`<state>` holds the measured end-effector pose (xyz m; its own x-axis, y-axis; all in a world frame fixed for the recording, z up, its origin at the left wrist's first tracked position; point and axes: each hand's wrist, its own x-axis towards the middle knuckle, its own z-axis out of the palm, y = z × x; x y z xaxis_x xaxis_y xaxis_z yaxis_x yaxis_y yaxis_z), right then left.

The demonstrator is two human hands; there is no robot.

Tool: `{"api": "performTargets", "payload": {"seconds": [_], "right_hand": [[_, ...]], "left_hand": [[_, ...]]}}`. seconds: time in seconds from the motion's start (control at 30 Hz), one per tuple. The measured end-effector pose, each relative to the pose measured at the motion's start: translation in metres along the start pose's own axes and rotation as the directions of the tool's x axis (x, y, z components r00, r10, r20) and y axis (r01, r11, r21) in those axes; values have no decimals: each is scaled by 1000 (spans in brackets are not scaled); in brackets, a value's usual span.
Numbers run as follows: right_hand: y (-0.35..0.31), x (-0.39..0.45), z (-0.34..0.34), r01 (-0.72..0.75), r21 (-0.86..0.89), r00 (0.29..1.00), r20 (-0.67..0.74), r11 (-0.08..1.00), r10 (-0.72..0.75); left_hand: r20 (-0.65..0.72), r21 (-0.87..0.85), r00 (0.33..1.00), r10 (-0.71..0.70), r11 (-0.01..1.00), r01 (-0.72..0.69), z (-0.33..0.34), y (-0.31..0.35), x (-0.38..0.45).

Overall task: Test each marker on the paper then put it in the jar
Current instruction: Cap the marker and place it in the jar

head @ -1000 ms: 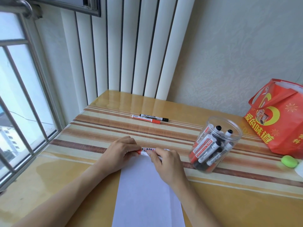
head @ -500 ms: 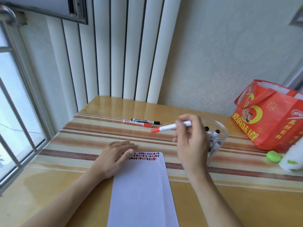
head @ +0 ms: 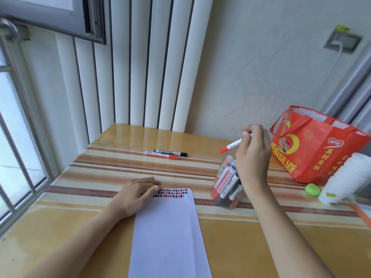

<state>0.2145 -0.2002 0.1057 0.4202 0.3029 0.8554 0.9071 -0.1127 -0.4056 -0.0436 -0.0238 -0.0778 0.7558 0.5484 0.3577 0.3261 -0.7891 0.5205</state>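
Note:
My right hand (head: 253, 155) pinches a capped red marker (head: 230, 147) above the clear plastic jar (head: 225, 185), its red cap pointing down and left. The jar holds several red and black markers and is partly hidden behind my wrist. My left hand (head: 136, 192) lies flat on the top left corner of the white paper (head: 166, 237), whose top edge carries rows of red and black test marks. A red marker (head: 161, 155) and a black marker (head: 170, 152) lie side by side on the table farther back.
A red shopping bag (head: 313, 149) stands at the right, with a green oval object (head: 312, 189) and a stack of white cups (head: 345, 179) in front of it. A barred window runs along the left; the wall and white slats are behind the striped table (head: 120, 169).
My right hand lifted the red marker off the paper and carried it right, to above the jar. My left hand let go of the marker and now lies flat on the paper.

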Motion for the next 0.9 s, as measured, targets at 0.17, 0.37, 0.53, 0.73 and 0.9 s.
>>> {"api": "performTargets", "payload": {"seconds": [0.17,0.37,0.53,0.73,0.9], "right_hand": [[2,-1,-5,-32,-78,994,-108,996,23],[12,0,1,-15,-394,754,600,919,269],[11,0,8,171,-558,630,696,812,345],[13,-16,12,74,-466,899,415,882,144],[-9,-41,37,337,-90,932,175,937,-319]], "left_hand": [[11,1,1000,-19,1000,19,0,2,1],[26,8,999,-26,1000,26,-1,1,1],[24,4,999,-30,1000,30,-1,3,1],[22,-2,999,-30,1000,30,-1,2,1],[-7,-15,999,-36,999,36,-1,0,5]]}}
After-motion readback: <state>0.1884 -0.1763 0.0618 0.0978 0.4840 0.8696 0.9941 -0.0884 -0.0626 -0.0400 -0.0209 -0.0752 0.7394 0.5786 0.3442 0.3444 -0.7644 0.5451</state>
